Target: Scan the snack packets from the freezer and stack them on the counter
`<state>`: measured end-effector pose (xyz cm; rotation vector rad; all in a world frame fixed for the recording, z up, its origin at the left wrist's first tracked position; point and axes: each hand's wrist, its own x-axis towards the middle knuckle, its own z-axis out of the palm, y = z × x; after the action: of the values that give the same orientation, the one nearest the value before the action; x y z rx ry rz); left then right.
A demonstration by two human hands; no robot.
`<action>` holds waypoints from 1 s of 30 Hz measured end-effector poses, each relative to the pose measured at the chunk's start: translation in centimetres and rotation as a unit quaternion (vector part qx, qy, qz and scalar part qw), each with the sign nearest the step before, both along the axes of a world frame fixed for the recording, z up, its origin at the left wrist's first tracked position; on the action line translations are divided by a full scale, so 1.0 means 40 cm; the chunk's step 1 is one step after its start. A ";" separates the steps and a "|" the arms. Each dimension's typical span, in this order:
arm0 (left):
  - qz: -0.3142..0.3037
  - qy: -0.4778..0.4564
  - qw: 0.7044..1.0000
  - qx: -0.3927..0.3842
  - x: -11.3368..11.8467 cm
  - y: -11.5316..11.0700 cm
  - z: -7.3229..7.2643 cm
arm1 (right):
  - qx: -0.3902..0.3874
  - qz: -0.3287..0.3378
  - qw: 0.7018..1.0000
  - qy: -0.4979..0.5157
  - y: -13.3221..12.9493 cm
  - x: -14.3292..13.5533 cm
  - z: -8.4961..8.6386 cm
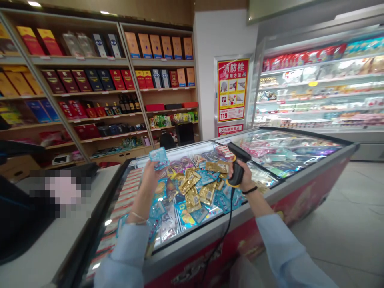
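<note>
My left hand [151, 176] is raised over the left part of the freezer, its fingers closed on a small light-blue packet [159, 157]. A black barcode scanner [237, 170] with yellow trim is gripped in my right hand [246, 176], its head tilted up and to the left. From its handle a dark cable [229, 220] hangs down across the freezer's front. Between and below both hands, gold foil packets [189, 182] lie loose in a heap. Blue packets [207, 176] are mixed in with them on the freezer's glass top.
The chest freezer [216, 228] spans the middle, with a raised dark rim. A grey counter [75, 236] adjoins it at left, carrying dark equipment. Wooden shelves [99, 94] of boxes stand behind; a lit refrigerated display [315, 96] is at right.
</note>
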<state>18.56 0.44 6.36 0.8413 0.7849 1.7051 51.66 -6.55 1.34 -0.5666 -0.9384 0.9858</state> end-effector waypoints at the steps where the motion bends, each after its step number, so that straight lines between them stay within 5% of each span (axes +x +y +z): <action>1: -0.020 0.015 1.000 0.000 0.053 0.007 -0.011 | -0.003 -0.012 1.000 0.009 -0.006 0.033 -0.018; 4: -0.050 0.093 0.994 -0.019 0.189 0.030 -0.080 | -0.020 -0.045 0.998 0.038 -0.024 0.116 -0.089; 7: -0.010 0.247 0.969 0.015 0.272 0.059 -0.173 | -0.048 -0.059 0.996 0.053 -0.035 0.177 -0.170; 12: 0.049 0.498 0.865 0.032 0.312 0.102 -0.280 | -0.063 -0.060 0.992 0.091 -0.036 0.224 -0.251; 17: 0.114 0.681 0.723 0.032 0.316 0.112 -0.315 | -0.067 -0.060 0.991 0.097 -0.036 0.226 -0.258; 19: 0.119 0.712 0.691 0.032 0.316 0.111 -0.327 | -0.075 -0.068 0.991 0.090 -0.035 0.223 -0.258; 23: 0.108 0.729 0.675 0.045 0.314 0.115 -0.348 | -0.097 -0.081 0.989 0.070 -0.028 0.222 -0.263; 30: 0.053 0.699 0.710 0.062 0.303 0.128 -0.347 | -0.106 -0.087 0.988 0.064 -0.024 0.225 -0.264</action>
<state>30.67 5.57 -7.53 2.2751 1.6988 0.9174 60.65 -7.49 -9.22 -0.7416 -0.6615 0.9590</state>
